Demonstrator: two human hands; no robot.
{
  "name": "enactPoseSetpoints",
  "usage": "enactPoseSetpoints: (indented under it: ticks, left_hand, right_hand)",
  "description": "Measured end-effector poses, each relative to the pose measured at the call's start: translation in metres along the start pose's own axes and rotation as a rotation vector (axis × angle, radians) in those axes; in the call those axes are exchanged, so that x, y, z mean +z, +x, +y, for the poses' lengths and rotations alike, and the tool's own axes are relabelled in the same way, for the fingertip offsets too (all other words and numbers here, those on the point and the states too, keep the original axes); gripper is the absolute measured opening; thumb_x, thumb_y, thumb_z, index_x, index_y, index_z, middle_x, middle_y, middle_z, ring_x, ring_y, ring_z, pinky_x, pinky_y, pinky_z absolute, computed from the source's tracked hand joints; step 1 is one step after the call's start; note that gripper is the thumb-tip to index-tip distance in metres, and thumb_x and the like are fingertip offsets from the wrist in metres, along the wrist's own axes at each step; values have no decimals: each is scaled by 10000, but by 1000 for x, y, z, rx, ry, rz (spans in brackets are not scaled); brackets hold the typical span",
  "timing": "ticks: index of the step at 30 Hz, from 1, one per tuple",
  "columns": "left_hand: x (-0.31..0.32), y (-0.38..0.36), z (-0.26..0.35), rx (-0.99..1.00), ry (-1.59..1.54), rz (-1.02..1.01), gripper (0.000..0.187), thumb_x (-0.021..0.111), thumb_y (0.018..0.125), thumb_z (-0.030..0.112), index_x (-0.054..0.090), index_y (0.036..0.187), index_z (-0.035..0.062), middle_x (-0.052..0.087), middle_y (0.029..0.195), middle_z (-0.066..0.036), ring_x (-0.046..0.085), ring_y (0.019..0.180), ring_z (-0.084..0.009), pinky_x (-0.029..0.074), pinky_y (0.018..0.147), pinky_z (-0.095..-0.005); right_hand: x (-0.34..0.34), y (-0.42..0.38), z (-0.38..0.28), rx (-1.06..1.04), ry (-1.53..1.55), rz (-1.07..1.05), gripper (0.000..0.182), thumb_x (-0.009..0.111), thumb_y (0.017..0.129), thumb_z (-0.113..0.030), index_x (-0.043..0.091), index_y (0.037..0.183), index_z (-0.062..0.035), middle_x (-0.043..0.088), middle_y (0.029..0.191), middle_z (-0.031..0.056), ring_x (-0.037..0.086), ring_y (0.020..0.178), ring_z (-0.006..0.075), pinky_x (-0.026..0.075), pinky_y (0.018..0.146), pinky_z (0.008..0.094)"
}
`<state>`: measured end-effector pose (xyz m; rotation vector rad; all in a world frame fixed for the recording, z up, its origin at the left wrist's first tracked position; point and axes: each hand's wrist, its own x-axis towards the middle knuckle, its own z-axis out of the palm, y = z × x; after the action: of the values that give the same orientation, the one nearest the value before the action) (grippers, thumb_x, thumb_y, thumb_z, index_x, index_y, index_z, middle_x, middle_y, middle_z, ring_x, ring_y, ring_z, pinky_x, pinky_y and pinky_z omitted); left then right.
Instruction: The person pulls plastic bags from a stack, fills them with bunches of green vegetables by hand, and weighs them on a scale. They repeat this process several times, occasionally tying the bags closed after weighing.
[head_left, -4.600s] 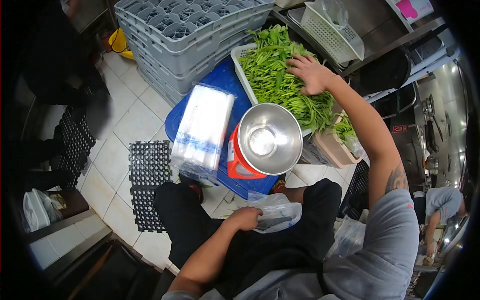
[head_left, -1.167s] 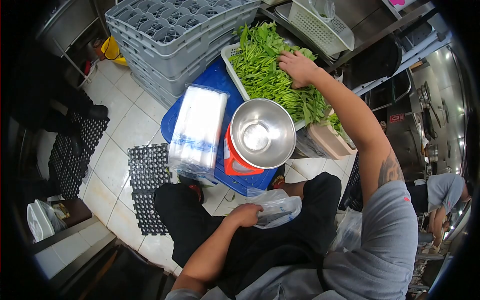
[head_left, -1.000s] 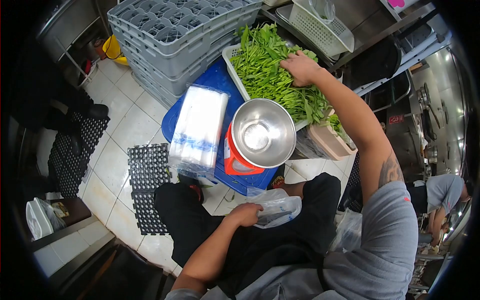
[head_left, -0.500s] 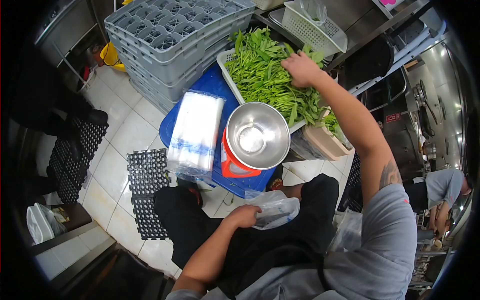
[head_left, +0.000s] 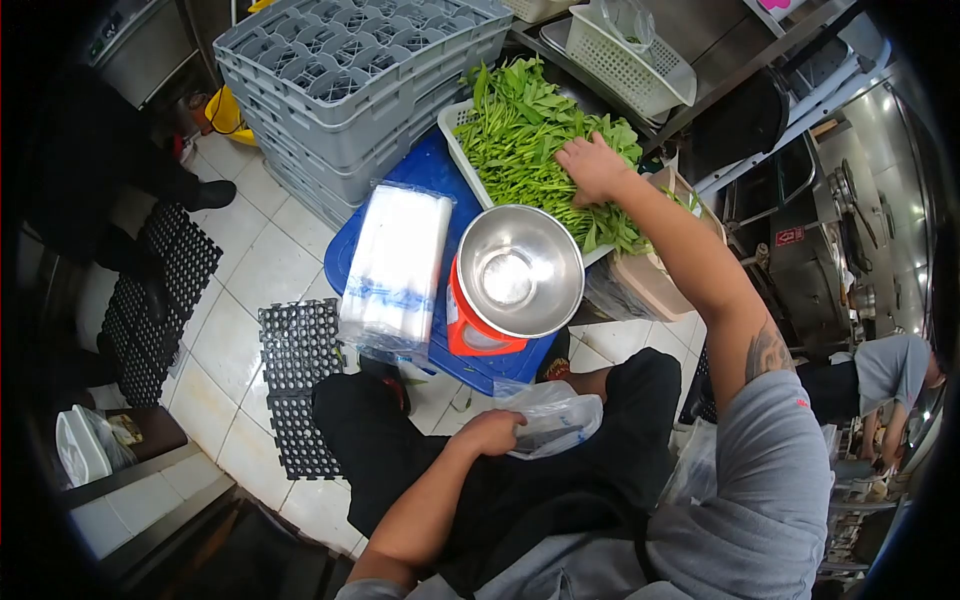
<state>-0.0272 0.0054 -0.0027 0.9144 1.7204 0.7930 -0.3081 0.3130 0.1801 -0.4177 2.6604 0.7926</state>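
Observation:
My left hand [head_left: 492, 433] is closed on the edge of a clear plastic bag [head_left: 556, 421] between my knees. The bag's mouth is partly spread. My right hand [head_left: 597, 170] reaches into long-stemmed leafy greens [head_left: 520, 140] heaped in a white basket [head_left: 455, 150]. Its fingers curl over the stems, and their tips are hidden among them. Closer to me, a steel bowl [head_left: 522, 270] with nothing in it sits on an orange scale [head_left: 480, 335]. Left of the scale lies a pack of clear plastic bags [head_left: 396, 260], on the same blue stand [head_left: 345, 240].
Stacked grey racks [head_left: 350, 130] stand at the back left. A white perforated basket [head_left: 630, 65] is at the back, and a beige bin [head_left: 655, 285] stands right of the greens. Black mats [head_left: 300, 390] lie on the floor. Other people are at the far left and far right.
My right hand has moved toward me over the greens, from the leafy side onto the stems. My left hand keeps its hold on the bag. The person at left has shifted a foot.

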Motion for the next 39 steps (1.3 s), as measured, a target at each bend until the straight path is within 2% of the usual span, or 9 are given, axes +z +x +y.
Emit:
enactPoseSetpoints:
  ticks: [8, 14, 19, 20, 22, 23, 27, 33, 39]
  left_hand:
    - [-15, -19, 22, 16, 57, 76, 518, 549, 749, 82, 619, 1262, 77, 629, 1236, -200, 576, 1174, -371, 451, 1008, -440]
    - [-67, -116, 68, 324, -184, 256, 183, 677, 764, 122, 713, 925, 41, 679, 871, -157, 636, 958, -332, 490, 864, -399]
    - [-123, -201, 75, 550, -461, 1031, 365, 756, 815, 199, 558, 561, 25, 622, 638, -84, 694, 824, -246, 521, 725, -385]
    - [-136, -224, 79, 353, -453, 1136, 428, 749, 834, 220, 502, 536, 37, 579, 612, -56, 640, 699, -192, 483, 639, -351]
    - [-182, -252, 102, 225, -114, 1283, 401, 767, 809, 240, 461, 622, 61, 477, 622, -7, 406, 595, -123, 349, 624, -279]
    - [-203, -250, 124, 161, -66, 1339, 319, 750, 800, 224, 493, 725, 50, 510, 735, -24, 431, 677, -112, 351, 686, -259]
    - [-283, -188, 206, 226, 458, 1283, 274, 695, 822, 160, 595, 993, -29, 648, 952, -124, 615, 881, -217, 481, 824, -325]
    - [-386, 3, 240, -4, 972, 714, 523, 660, 846, 451, 689, 1068, -22, 690, 1024, -245, 656, 982, -404, 509, 896, -452]
    - [-406, 154, 207, 85, 675, 670, 541, 711, 804, 451, 697, 1093, -6, 694, 1062, -226, 655, 1013, -383, 505, 907, -417]
  right_hand:
    - [6, -6, 3, -30, -25, 64, 576, 793, 665, -251, 596, 1182, -91, 633, 1118, 80, 530, 1186, 254, 368, 1040, 446]
    - [-15, -25, 30, -32, 139, 146, 527, 740, 665, -215, 637, 1163, -77, 639, 1163, 105, 534, 1153, 287, 382, 1010, 436]
    - [-15, -46, 72, 35, 396, 343, 648, 769, 645, -243, 599, 1233, -30, 629, 1169, 166, 516, 1182, 340, 395, 1017, 421]
    - [-13, -48, 82, 63, 438, 392, 669, 774, 640, -242, 589, 1242, -18, 624, 1184, 177, 512, 1184, 351, 402, 1014, 425]
    - [-15, -54, 94, 93, 526, 431, 638, 760, 650, -241, 582, 1216, -7, 620, 1149, 218, 547, 1128, 389, 444, 982, 428]
    - [-25, -58, 98, 96, 586, 414, 625, 756, 653, -238, 582, 1208, -10, 623, 1133, 225, 559, 1105, 393, 455, 965, 430]
    - [-34, -62, 112, 70, 729, 462, 544, 739, 660, -215, 593, 1145, -17, 644, 1029, 235, 600, 994, 405, 484, 896, 438]
    - [-24, -52, 120, 53, 722, 545, 503, 732, 653, -218, 602, 1093, -12, 657, 997, 231, 609, 969, 405, 490, 881, 446]
    - [-3, -41, 120, 43, 736, 663, 468, 743, 634, -255, 625, 1031, -37, 681, 944, 202, 635, 915, 394, 507, 837, 454]
